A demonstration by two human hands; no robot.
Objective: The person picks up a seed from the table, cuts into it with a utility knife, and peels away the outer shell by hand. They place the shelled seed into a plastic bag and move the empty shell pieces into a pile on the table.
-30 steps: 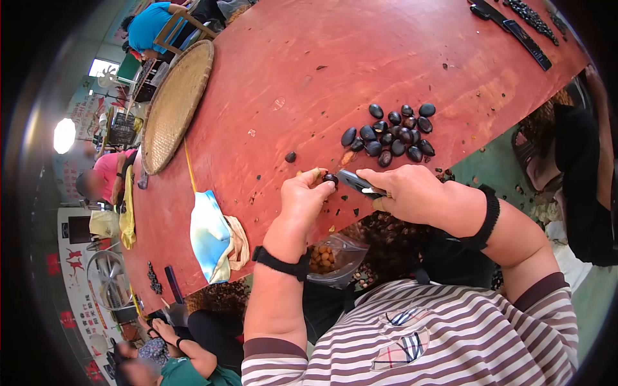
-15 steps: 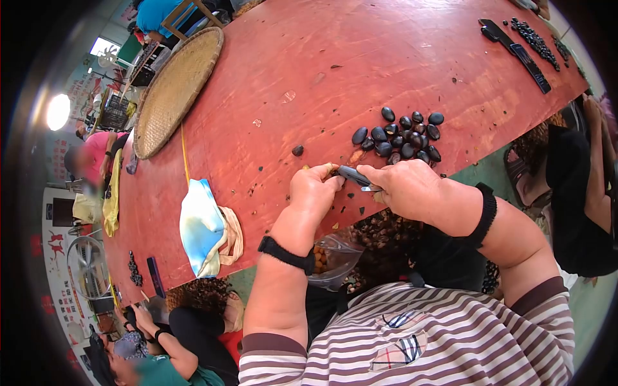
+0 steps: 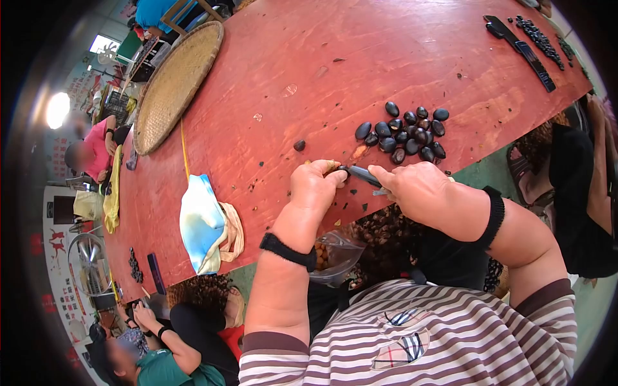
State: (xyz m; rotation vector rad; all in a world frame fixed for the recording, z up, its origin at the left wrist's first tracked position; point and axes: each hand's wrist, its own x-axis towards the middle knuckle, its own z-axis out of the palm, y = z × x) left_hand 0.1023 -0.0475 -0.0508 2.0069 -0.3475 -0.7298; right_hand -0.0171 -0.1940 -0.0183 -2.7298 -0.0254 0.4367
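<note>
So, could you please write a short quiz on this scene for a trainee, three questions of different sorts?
1. True or false: the pile of dark nuts lies on the red table, beyond both hands.
2. What does the right hand hold? A) a small knife B) a spoon C) a brush
3. Fill in: the blue and white cloth lies on the table on the side of the ____ hand.

Key: 1 true; 2 A; 3 left, since the cloth lies just outside the left hand.
</note>
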